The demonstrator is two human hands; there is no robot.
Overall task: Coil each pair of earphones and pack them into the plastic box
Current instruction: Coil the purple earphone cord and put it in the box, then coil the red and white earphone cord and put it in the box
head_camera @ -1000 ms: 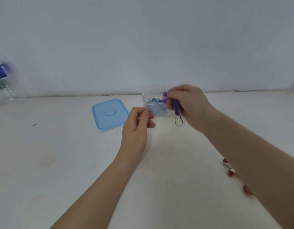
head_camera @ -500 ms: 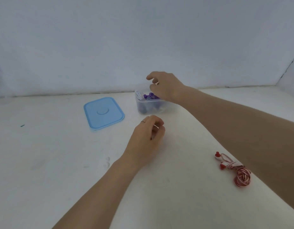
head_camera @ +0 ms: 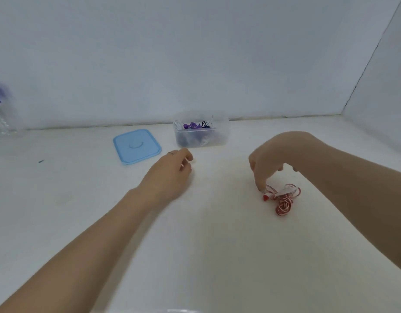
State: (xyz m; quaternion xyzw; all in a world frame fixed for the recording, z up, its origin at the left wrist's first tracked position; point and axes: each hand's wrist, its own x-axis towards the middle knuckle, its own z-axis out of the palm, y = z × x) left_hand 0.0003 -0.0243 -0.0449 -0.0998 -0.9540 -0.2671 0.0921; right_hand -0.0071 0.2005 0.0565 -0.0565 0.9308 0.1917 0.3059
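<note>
On white table (head_camera: 206,256), one plastic box (head_camera: 200,135), one lid (head_camera: 137,146), right fingers (head_camera: 260,185) pinching red earphones (head_camera: 283,198), left fingers (head_camera: 186,163) curled.

one box (head_camera: 200,134), one lid (head_camera: 137,146), two hands

Red/white earphones (head_camera: 283,198) tangled on table; clear plastic box (head_camera: 201,134) holds purple pair

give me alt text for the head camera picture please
A person's right hand reaches down onto tangled red-and-white earphones on a white table. The left hand rests loosely curled near a clear plastic box holding earphones, blue lid beside it.
</note>
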